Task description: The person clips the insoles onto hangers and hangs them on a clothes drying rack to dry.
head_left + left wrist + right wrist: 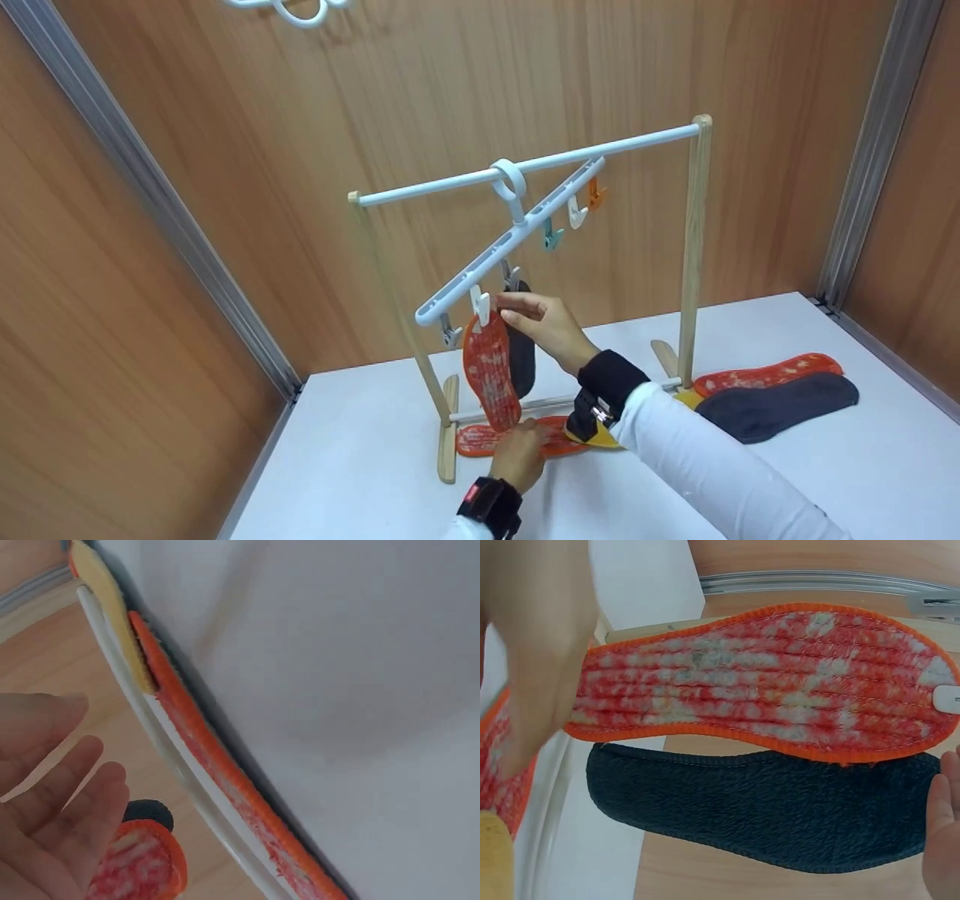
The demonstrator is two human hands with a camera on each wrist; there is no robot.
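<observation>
A red-and-white insole with an orange edge [491,371] [765,682] hangs from a white clip [481,306] [946,699] on the hanger [510,241]. Behind it hangs a dark insole [523,360] [765,802], below a grey clip [511,276]. My right hand [551,326] [943,829] is beside the tops of both insoles, fingers extended, gripping nothing. Low down, my left hand [519,454] [56,799] is by the red insole's bottom end; its fingers are loosely spread, and whether they touch the insole is unclear.
The hanger hooks over the rack's top bar [622,145]. Several free clips hang from it, including an orange one [596,194]. Red and yellow insoles lie by the rack's lower bar [176,757]; another red insole [780,373] and a dark one [776,406] lie right.
</observation>
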